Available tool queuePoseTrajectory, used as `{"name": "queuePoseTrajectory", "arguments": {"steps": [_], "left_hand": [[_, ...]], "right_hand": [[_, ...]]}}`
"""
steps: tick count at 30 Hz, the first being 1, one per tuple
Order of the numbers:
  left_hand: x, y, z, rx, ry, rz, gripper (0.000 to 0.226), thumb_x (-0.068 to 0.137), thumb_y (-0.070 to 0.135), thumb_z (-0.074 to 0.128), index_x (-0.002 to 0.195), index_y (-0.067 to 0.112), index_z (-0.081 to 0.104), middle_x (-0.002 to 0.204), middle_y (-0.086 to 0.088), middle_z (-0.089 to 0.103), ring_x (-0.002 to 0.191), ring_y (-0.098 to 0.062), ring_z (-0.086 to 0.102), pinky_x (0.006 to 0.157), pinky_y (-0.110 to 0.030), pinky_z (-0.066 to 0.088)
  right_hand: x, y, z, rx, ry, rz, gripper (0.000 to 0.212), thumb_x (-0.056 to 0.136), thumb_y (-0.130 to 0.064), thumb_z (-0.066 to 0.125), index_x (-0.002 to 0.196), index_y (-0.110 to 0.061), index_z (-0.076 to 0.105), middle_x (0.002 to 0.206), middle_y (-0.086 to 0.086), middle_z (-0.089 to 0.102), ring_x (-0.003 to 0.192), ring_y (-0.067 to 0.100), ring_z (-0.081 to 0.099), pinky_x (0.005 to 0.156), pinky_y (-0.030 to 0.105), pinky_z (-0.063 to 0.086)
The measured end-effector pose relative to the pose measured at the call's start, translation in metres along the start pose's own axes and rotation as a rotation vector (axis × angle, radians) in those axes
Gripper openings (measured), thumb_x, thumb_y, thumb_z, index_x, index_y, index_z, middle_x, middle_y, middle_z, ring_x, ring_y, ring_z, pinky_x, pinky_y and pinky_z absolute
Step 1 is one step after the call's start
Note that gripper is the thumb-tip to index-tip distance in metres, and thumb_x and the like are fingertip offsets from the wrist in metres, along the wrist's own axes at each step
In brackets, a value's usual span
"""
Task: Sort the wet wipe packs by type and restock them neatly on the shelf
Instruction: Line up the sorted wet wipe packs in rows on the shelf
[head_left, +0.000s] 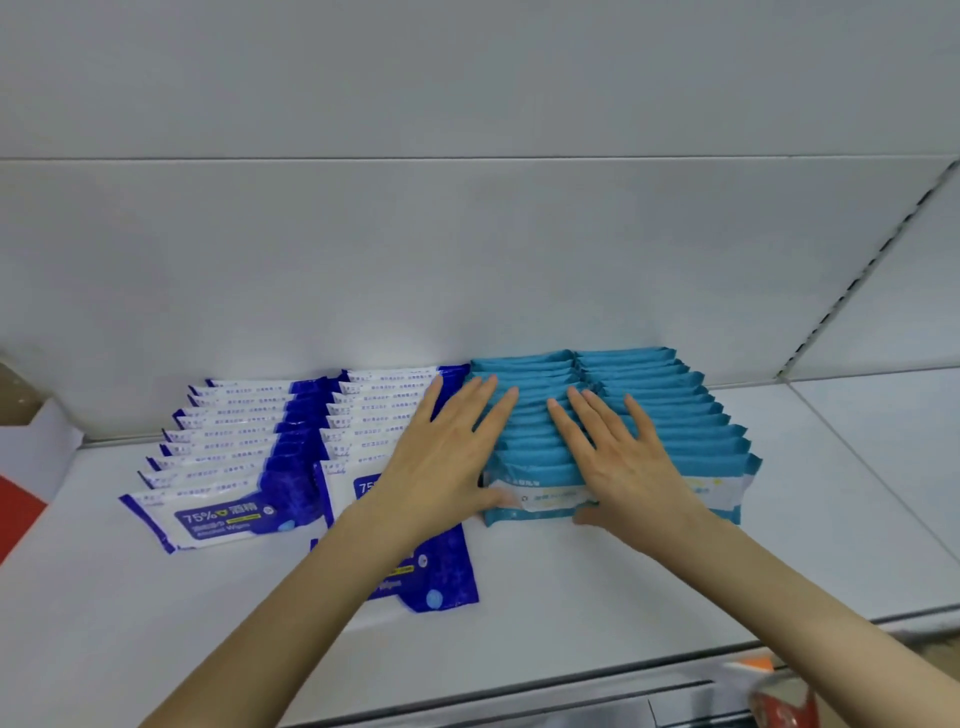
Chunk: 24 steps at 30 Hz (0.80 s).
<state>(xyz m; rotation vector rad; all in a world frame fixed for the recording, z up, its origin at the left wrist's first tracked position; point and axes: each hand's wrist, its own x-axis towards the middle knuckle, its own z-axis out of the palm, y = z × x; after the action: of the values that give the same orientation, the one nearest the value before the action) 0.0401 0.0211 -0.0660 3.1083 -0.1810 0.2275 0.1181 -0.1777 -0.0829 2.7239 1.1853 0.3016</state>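
On the white shelf (571, 577) stand rows of wet wipe packs leaning back toward the wall. Two rows of blue-and-white alcohol wipe packs (228, 457) fill the left. Two rows of teal wipe packs (675, 415) fill the right. My left hand (452, 457) lies flat with straight fingers across the seam between the blue-and-white packs and the left teal row. My right hand (618, 457) presses flat on top of the teal packs, thumb at the front pack's lower edge. The front pack of the second blue-and-white row (431, 582) is partly hidden under my left forearm.
The shelf's back wall (467, 260) rises right behind the packs. A slotted upright (857, 280) stands at the right. A cardboard box (15, 395) and a red sheet (15, 514) sit at the far left. A red-and-white object (779, 696) shows below the shelf's front edge.
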Motion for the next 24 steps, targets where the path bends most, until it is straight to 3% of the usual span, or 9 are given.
{"name": "queuePoseTrajectory", "arguments": {"steps": [3,5,7,11,15,17,20,22,24], "left_hand": [[-0.050,-0.024,-0.018,-0.365,0.186,-0.172,0.081,0.084,0.057,0.056,0.150,0.029,0.019,0.151,0.019,0.019,0.137,0.004,0.017,0.115,-0.024,0.013],[-0.093,-0.039,-0.019,-0.536,0.303,-0.379,0.058,0.080,0.052,0.058,0.133,0.034,0.045,0.129,0.027,0.044,0.116,0.011,0.042,0.098,-0.020,0.039],[-0.129,-0.050,-0.007,-0.626,0.326,-0.595,0.044,0.072,0.052,0.060,0.112,0.033,0.055,0.106,0.024,0.055,0.094,0.005,0.056,0.079,-0.022,0.050],[-0.153,-0.045,0.023,-0.715,0.070,-0.706,0.058,0.069,0.043,0.080,0.115,0.046,0.044,0.111,0.019,0.052,0.092,0.005,0.054,0.078,-0.026,0.052],[-0.147,-0.040,0.037,-0.885,0.049,-0.735,0.073,0.063,0.031,0.087,0.104,0.060,0.034,0.109,0.019,0.051,0.094,-0.004,0.059,0.079,-0.030,0.056],[-0.145,-0.040,0.038,-0.953,0.037,-0.736,0.076,0.064,0.026,0.087,0.106,0.059,0.033,0.102,0.022,0.056,0.087,0.000,0.062,0.075,-0.022,0.055],[-0.149,-0.035,0.032,-0.818,0.115,-0.697,0.077,0.067,0.027,0.085,0.114,0.057,0.030,0.099,0.033,0.048,0.088,0.001,0.058,0.074,-0.014,0.046],[-0.149,-0.040,0.025,-0.473,0.261,-0.615,0.079,0.062,0.029,0.086,0.124,0.045,0.039,0.101,0.022,0.051,0.093,-0.010,0.057,0.075,-0.022,0.044],[-0.140,-0.052,0.020,-0.207,0.329,-0.523,0.088,0.053,0.034,0.090,0.129,0.024,0.046,0.112,0.003,0.056,0.103,-0.019,0.052,0.082,-0.031,0.043]], "right_hand": [[-0.008,-0.019,-0.017,0.089,0.083,-0.064,0.125,0.037,-0.058,0.089,0.142,-0.008,0.043,0.141,0.016,0.049,0.131,0.029,0.046,0.107,0.051,0.035],[-0.014,-0.043,-0.024,0.241,0.188,-0.140,0.100,0.057,-0.048,0.086,0.139,-0.011,0.044,0.139,0.010,0.051,0.128,0.023,0.043,0.107,0.040,0.033],[-0.012,-0.073,-0.032,0.381,0.172,-0.242,0.076,0.068,-0.041,0.082,0.132,-0.014,0.050,0.125,0.004,0.059,0.111,0.020,0.055,0.094,0.033,0.047],[0.016,-0.122,-0.035,0.344,-0.187,-0.401,0.060,0.083,-0.048,0.065,0.130,-0.016,0.045,0.125,0.002,0.054,0.112,0.022,0.049,0.093,0.034,0.037],[0.040,-0.136,-0.031,0.285,-0.393,-0.357,0.077,0.073,-0.055,0.072,0.131,-0.016,0.041,0.130,0.005,0.048,0.117,0.023,0.040,0.098,0.037,0.031],[0.042,-0.137,-0.034,0.251,-0.435,-0.345,0.077,0.069,-0.056,0.074,0.127,-0.015,0.044,0.126,0.004,0.047,0.114,0.022,0.039,0.096,0.036,0.030],[0.034,-0.143,-0.038,0.211,-0.152,-0.360,0.058,0.059,-0.049,0.083,0.101,-0.015,0.062,0.103,0.003,0.054,0.098,0.022,0.047,0.082,0.035,0.038],[0.034,-0.144,-0.033,0.198,0.046,-0.306,0.047,0.045,-0.038,0.090,0.076,-0.016,0.063,0.084,0.002,0.057,0.079,0.022,0.053,0.067,0.032,0.044],[0.040,-0.144,-0.028,0.199,0.127,-0.232,0.047,0.044,-0.034,0.091,0.076,-0.013,0.063,0.087,0.006,0.060,0.080,0.024,0.056,0.067,0.032,0.047]]}}
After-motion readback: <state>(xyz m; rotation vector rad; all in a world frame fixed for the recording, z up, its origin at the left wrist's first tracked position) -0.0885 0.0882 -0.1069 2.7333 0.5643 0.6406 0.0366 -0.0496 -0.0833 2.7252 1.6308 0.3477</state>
